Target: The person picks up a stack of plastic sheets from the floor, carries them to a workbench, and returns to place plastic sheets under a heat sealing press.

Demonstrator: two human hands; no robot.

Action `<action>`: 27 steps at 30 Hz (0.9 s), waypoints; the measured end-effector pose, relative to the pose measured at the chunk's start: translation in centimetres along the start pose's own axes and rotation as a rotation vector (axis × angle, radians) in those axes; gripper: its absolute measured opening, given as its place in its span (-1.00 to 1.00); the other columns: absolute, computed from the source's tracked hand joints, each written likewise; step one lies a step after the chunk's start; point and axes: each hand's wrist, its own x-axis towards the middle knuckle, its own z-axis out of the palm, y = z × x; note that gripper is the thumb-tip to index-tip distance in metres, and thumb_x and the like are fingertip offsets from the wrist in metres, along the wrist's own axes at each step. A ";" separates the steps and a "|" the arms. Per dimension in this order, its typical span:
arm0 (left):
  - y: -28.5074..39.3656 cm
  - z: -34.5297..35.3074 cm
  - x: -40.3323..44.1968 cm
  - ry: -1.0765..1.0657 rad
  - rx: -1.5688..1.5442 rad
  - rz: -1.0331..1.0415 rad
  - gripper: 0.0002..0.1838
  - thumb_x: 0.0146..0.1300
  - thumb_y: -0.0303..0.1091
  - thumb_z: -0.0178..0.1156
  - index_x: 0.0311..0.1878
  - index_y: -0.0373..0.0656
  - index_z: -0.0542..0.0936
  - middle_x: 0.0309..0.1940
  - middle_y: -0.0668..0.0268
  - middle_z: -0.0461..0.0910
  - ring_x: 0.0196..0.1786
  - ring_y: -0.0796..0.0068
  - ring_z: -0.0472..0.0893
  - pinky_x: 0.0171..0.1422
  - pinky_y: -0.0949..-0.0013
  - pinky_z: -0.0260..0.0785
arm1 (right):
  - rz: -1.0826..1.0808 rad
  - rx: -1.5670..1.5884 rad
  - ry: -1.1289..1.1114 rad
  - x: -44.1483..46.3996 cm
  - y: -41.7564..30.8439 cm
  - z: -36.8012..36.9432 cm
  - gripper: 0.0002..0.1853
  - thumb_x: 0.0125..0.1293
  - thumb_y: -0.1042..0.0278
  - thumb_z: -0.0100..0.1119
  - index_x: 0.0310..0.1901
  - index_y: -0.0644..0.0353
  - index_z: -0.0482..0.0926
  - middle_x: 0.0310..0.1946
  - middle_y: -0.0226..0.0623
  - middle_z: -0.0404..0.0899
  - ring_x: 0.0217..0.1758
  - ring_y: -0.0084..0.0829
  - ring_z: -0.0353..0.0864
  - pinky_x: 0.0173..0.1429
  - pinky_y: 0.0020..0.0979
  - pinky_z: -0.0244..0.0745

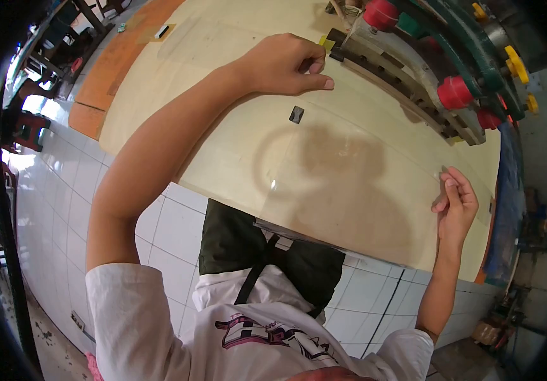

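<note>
My left hand (289, 65) is over the pale table top (222, 152), its fingers curled and thumb stretched out, beside the near end of a dark slotted bar (388, 79). A small yellow piece (327, 44) shows at its fingertips; what the fingers hold is hidden. Near the table's right edge, my right hand (456, 202) has its thumb and fingertips pressed together; anything between them is too small to name. A small black-and-grey piece (296, 115) lies on the table below my left hand.
A green clamp frame (477, 57) with red knobs (454, 93) and yellow wing nuts (516, 64) stands at the upper right. An orange-brown board (105, 86) borders the table at the left. A small black-and-white item (161, 32) lies at the upper left.
</note>
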 end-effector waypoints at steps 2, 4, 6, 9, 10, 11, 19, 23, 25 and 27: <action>-0.2 0.3 -0.2 0.009 0.005 0.006 -0.59 0.15 -0.09 0.45 -0.50 -0.15 0.46 -0.69 0.30 0.40 -0.60 0.38 0.38 -0.45 0.30 0.23 | -0.001 0.002 -0.011 0.1 0.3 0.0 -0.72 0.45 0.47 0.13 0.10 0.45 0.55 -0.18 -0.19 0.64 -0.66 -0.65 0.38 -0.57 -0.54 0.33; -0.2 0.3 -0.3 -0.014 0.014 -0.023 -0.58 0.14 -0.02 0.41 -0.50 -0.13 0.47 -0.68 0.29 0.44 -0.57 0.32 0.44 -0.41 0.26 0.29 | -0.003 0.008 -0.024 0.6 0.6 -0.2 -0.72 0.45 0.47 0.13 0.10 0.44 0.55 -0.18 -0.19 0.64 -0.66 -0.65 0.39 -0.57 -0.54 0.34; -0.1 0.2 -0.6 -0.040 0.024 -0.050 -0.56 0.14 0.04 0.38 -0.50 -0.12 0.48 -0.67 0.29 0.47 -0.54 0.26 0.50 -0.37 0.22 0.34 | -0.010 -0.018 -0.092 1.1 0.3 -0.3 -0.71 0.44 0.47 0.14 0.11 0.43 0.55 -0.18 -0.19 0.65 -0.66 -0.64 0.39 -0.57 -0.54 0.35; 0.0 0.3 -0.7 -0.040 0.027 -0.056 -0.59 0.13 0.00 0.38 -0.49 -0.12 0.48 -0.67 0.28 0.47 -0.54 0.26 0.50 -0.37 0.22 0.33 | 0.023 -0.066 -0.068 2.0 -0.8 0.5 -0.70 0.43 0.45 0.16 0.11 0.42 0.55 -0.17 -0.17 0.65 -0.67 -0.66 0.37 -0.59 -0.54 0.34; 0.1 0.2 -0.8 -0.038 0.007 -0.059 -0.61 0.13 -0.08 0.41 -0.49 -0.14 0.48 -0.68 0.28 0.43 -0.57 0.32 0.44 -0.41 0.26 0.29 | 0.022 -0.067 -0.065 2.1 -0.6 0.4 -0.70 0.43 0.45 0.16 0.11 0.42 0.55 -0.17 -0.17 0.65 -0.67 -0.66 0.37 -0.59 -0.54 0.34; 0.1 0.1 -0.8 -0.032 -0.010 -0.061 -0.63 0.14 -0.15 0.44 -0.48 -0.16 0.47 -0.68 0.29 0.38 -0.59 0.38 0.38 -0.44 0.30 0.24 | 0.039 -0.052 -0.063 2.4 -0.1 0.5 -0.70 0.43 0.44 0.17 0.11 0.43 0.55 -0.17 -0.16 0.65 -0.68 -0.66 0.36 -0.59 -0.54 0.33; -0.1 -0.3 -0.8 -0.048 -0.065 -0.053 -0.63 0.13 -0.17 0.44 -0.48 -0.19 0.47 -0.63 0.26 0.41 -0.55 0.37 0.42 -0.41 0.29 0.26 | 0.010 0.014 0.005 2.4 0.7 0.7 -0.72 0.41 0.42 0.22 0.07 0.40 0.57 -0.22 -0.20 0.67 -0.70 -0.71 0.30 -0.65 -0.57 0.23; 0.2 -0.4 -0.8 -0.056 -0.053 -0.097 -0.62 0.13 -0.18 0.45 -0.48 -0.19 0.46 -0.61 0.25 0.42 -0.54 0.37 0.41 -0.41 0.30 0.27 | 0.030 0.028 0.061 2.2 0.4 0.6 -0.73 0.41 0.43 0.22 0.06 0.38 0.57 -0.23 -0.24 0.67 -0.71 -0.72 0.27 -0.65 -0.58 0.22; 0.1 -0.3 -0.6 -0.056 -0.053 -0.104 -0.62 0.14 -0.17 0.45 -0.48 -0.19 0.46 -0.61 0.25 0.42 -0.54 0.37 0.41 -0.41 0.30 0.27 | 0.007 0.081 0.075 2.3 0.4 0.4 -0.75 0.42 0.43 0.21 0.05 0.37 0.58 -0.22 -0.26 0.67 -0.70 -0.71 0.26 -0.65 -0.58 0.21; 0.1 -0.4 -0.7 -0.058 -0.047 -0.100 -0.61 0.14 -0.16 0.46 -0.48 -0.19 0.47 -0.61 0.26 0.42 -0.54 0.37 0.41 -0.41 0.30 0.27 | 0.008 0.082 0.100 2.5 0.5 0.2 -0.74 0.43 0.44 0.20 0.07 0.36 0.57 -0.19 -0.26 0.67 -0.69 -0.70 0.28 -0.62 -0.57 0.24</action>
